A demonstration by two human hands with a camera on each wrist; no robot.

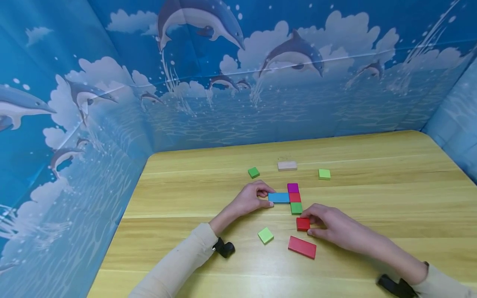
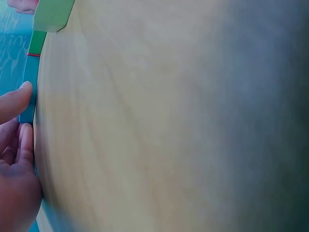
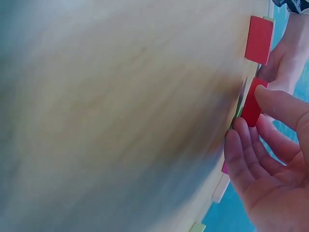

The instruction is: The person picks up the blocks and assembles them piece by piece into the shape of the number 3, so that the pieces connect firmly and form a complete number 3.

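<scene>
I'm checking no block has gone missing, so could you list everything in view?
Central red block: one, red, mid-table
Purple block: one, purple, on its far side
Central green block: one, green, on its near side
Long blue block: one, blue, on its left
Small red block: one, red, near central green
Long red block: one, red, nearest
Near light-green block: one, light green, front left
Far light-green block: one, light green, far right
Far green block: one, green, far left
Pale block: one, pinkish-grey, far middle
Table: one, yellowish wood-grain, underneath
Dolphin backdrop: one, mostly blue, around
Wrist cameras: two, black, wrists
Sleeves: two, beige, forearms
Left hand: one, bare, pinching long blue
Right hand: one, bare, pinching small red
</scene>
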